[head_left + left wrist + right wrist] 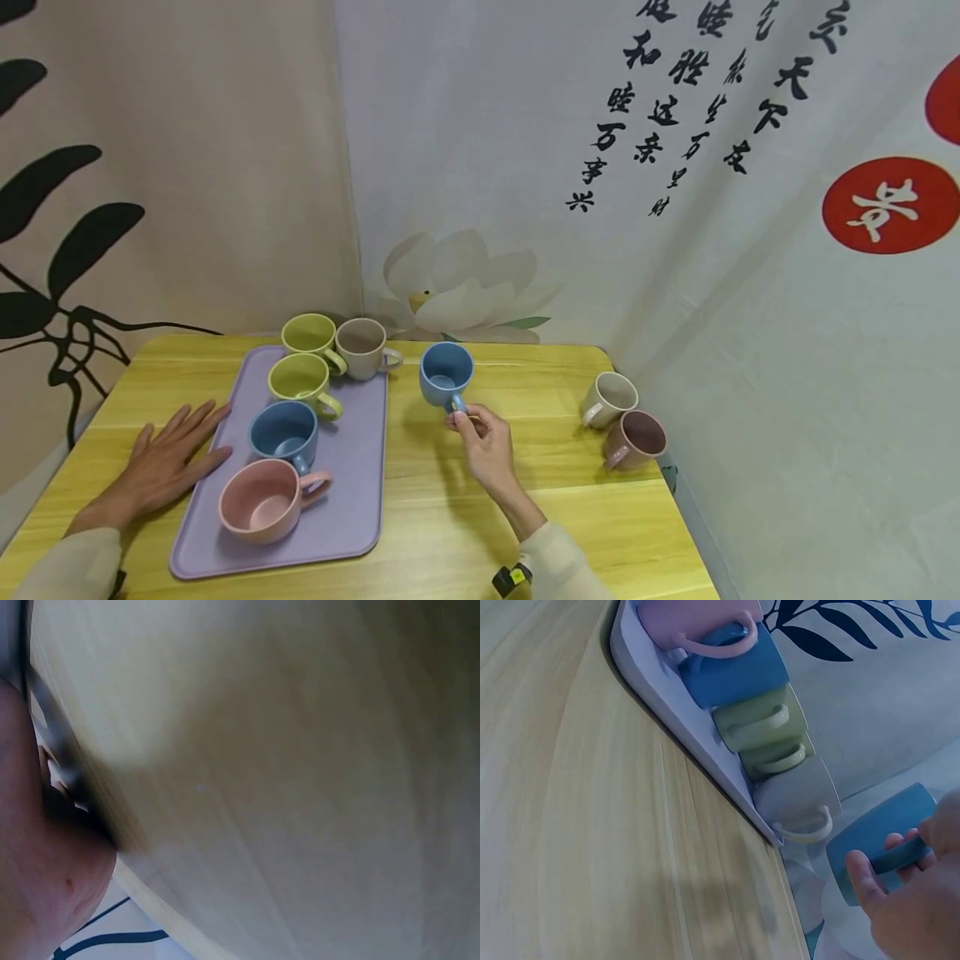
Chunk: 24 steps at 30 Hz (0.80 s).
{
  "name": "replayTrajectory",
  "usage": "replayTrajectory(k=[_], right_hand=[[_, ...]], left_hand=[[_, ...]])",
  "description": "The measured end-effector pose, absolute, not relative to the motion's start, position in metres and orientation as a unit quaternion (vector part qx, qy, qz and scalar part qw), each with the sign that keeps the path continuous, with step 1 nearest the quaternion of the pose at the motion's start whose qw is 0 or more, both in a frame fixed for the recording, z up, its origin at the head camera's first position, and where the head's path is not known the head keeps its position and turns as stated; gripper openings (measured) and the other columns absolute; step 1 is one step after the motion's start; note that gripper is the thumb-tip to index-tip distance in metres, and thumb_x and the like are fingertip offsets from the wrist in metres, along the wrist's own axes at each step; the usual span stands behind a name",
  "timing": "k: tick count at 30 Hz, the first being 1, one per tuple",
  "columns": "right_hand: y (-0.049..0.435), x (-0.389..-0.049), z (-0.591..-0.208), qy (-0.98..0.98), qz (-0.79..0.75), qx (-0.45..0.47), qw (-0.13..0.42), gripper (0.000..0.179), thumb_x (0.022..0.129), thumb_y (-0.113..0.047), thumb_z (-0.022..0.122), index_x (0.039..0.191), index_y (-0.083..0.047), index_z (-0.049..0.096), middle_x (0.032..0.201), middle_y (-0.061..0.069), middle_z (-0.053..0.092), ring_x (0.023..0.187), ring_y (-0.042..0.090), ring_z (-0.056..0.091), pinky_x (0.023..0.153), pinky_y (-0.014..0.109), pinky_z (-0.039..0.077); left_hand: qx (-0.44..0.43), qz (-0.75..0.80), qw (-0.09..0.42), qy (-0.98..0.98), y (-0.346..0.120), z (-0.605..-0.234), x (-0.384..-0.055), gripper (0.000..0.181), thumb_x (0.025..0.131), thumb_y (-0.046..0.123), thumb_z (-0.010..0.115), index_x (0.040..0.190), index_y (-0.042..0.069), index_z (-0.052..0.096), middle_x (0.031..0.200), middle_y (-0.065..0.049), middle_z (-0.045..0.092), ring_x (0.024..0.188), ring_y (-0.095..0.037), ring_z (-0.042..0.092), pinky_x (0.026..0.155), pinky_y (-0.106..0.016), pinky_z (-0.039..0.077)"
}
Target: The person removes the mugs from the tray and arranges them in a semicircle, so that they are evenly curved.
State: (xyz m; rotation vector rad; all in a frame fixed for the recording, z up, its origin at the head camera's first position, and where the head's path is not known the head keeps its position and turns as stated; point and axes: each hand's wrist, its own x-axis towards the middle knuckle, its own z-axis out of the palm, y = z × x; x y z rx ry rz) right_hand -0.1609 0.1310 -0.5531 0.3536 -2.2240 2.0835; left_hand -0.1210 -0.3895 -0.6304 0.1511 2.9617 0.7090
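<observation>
A blue mug (446, 372) is held by its handle, pinched between thumb and fingers of my right hand (487, 446), to the right of the purple tray (352, 500). The right wrist view shows the same blue mug (877, 832) raised off the wooden table. My left hand (168, 462) lies spread and flat at the tray's left edge, its fingertips by the rim. Along the tray stand a pink mug (258, 504), another blue mug (283, 432), two green mugs (300, 379) and a grey mug (362, 350) at the far right corner.
On the table's right side stand a cream mug (611, 400) and a mauve mug (636, 440), close together near the edge. The wooden table (540, 400) backs onto a hanging cloth (480, 167) printed with a lotus and characters.
</observation>
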Motion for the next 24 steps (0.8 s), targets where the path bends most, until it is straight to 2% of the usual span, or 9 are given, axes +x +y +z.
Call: replayTrajectory(k=[7,13,19,24], right_hand=[[0.139,-0.163,-0.553,-0.714,0.692,0.098,0.048,0.028,0.111,-0.002,0.068,0.122,0.023,0.069,0.115,0.043,0.077,0.093,0.002,0.082,0.101,0.045,0.069],[0.149,-0.164,-0.555,-0.717,0.690,0.081,0.056,0.026,0.111,-0.003,0.068,0.122,0.021,0.071,0.115,0.042,0.078,0.094,0.004,0.083,0.100,0.045,0.069],[0.160,-0.166,-0.557,-0.717,0.690,0.069,0.066,0.025,0.112,-0.004,0.069,0.120,0.020,0.072,0.116,0.042,0.076,0.095,0.005,0.084,0.099,0.037,0.070],[0.171,-0.167,-0.559,-0.727,0.681,0.054,0.068,0.026,0.113,-0.008,0.068,0.120,0.016,0.073,0.117,0.037,0.078,0.097,0.007,0.084,0.100,0.034,0.069]], left_hand=[[0.049,0.234,0.045,0.970,-0.389,-0.630,-0.121,0.087,0.116,0.062,0.049,0.183,0.020,0.014,0.186,-0.035,0.008,0.169,-0.068,-0.006,0.125,-0.089,-0.024],[0.049,0.234,0.045,0.970,-0.388,-0.632,-0.120,0.087,0.116,0.062,0.049,0.183,0.021,0.014,0.186,-0.035,0.009,0.169,-0.068,-0.006,0.124,-0.090,-0.023],[0.048,0.232,0.047,0.970,-0.388,-0.632,-0.120,0.087,0.116,0.063,0.049,0.183,0.021,0.013,0.186,-0.035,0.008,0.169,-0.068,-0.005,0.124,-0.091,-0.022],[0.057,0.238,0.028,0.969,-0.389,-0.631,-0.119,0.083,0.116,0.058,0.051,0.183,0.021,0.018,0.186,-0.034,0.012,0.170,-0.067,-0.002,0.125,-0.090,-0.020]])
